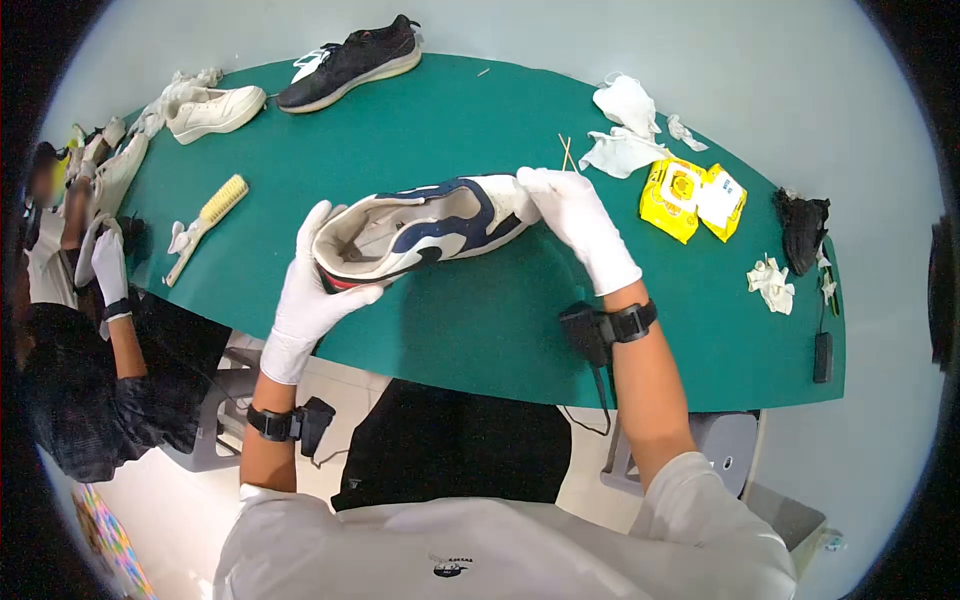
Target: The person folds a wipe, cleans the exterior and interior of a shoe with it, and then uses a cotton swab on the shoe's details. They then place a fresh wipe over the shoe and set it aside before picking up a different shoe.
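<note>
A white and navy sneaker [440,232] without visible laces is held up above the green table, its opening turned toward me. My left hand [318,290], in a white glove, grips the heel end, thumb below and fingers behind. At the toe end, my right hand [575,215], also gloved in white, has its fingers closed around the tip. Part of the toe is hidden by that hand. Inside the shoe the pale lining shows. Both wrists carry black straps with small devices.
On the green table [480,120] lie a scrub brush [210,225], a white shoe [218,113], a black sneaker [355,65], white cloths [625,125], thin sticks [567,152], a yellow wipes pack [670,198] and a black mesh item [802,228]. A co-worker [75,350] sits at the left.
</note>
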{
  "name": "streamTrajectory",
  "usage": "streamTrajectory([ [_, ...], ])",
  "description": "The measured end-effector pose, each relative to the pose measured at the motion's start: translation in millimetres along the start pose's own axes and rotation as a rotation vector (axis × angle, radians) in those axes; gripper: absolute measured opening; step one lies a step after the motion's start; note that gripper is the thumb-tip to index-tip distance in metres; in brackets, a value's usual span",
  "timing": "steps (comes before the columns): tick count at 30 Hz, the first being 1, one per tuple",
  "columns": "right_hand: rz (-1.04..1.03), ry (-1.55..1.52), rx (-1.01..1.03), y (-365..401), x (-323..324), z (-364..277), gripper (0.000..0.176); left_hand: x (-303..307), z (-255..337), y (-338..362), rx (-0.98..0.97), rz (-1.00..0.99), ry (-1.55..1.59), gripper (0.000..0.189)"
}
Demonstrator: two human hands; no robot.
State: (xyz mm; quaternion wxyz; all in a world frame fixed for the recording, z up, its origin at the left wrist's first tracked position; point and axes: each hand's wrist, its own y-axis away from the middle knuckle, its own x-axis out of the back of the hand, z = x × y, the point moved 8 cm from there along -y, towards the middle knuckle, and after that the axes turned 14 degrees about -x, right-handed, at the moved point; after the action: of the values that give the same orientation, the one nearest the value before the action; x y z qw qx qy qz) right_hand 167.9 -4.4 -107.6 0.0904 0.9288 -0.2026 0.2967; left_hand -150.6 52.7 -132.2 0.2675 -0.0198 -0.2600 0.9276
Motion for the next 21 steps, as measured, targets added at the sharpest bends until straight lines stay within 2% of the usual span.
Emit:
streamTrajectory([
  [1, -0.069, -0.054, -0.090, 0.4, 1.8, 3.4, 0.040, 1.3, 0.6, -1.4, 0.012, -0.008, -0.051, 0.109],
  [3, -0.183, -0.072, -0.197, 1.9, -4.5, 15.0, 0.035, 5.5, -0.3, -9.1, 0.025, -0.040, -0.090, 0.106],
  [6, -0.386, -0.750, -0.298, 6.0, -19.7, 48.3, 0.034, 9.6, -3.6, -33.2, 0.042, -0.053, -0.008, 0.095],
  [8, -0.428, -0.906, -0.296, 16.8, -23.0, 37.0, 0.036, 10.2, -2.8, -54.9, 0.084, -0.070, 0.028, 0.092],
  [10, -0.492, -1.037, -0.260, 16.2, -26.2, 27.0, 0.037, 14.6, -9.6, -79.3, 0.067, -0.073, 0.052, 0.079],
  [12, -0.512, -1.058, -0.238, 18.7, -28.7, 14.8, 0.038, 16.8, -18.5, -92.3, 0.113, -0.008, 0.135, 0.065],
  [16, -0.580, -1.097, -0.136, 25.8, -39.6, -17.1, 0.039, 25.9, -41.6, -84.9, 0.063, 0.052, 0.152, 0.046],
  [17, -0.657, -1.072, -0.159, 20.5, -51.8, -12.8, 0.041, 28.1, -48.8, -79.0, 0.061, 0.117, 0.171, 0.044],
  [20, -0.285, 0.256, 0.500, 32.2, -65.7, -67.5, 0.044, 27.2, -53.1, -56.5, 0.060, 0.324, 0.193, 0.041],
  [21, -0.173, 0.158, 0.818, 39.6, -70.2, -84.3, 0.044, 29.6, -60.3, -53.3, 0.001, 0.349, 0.194, 0.040],
])
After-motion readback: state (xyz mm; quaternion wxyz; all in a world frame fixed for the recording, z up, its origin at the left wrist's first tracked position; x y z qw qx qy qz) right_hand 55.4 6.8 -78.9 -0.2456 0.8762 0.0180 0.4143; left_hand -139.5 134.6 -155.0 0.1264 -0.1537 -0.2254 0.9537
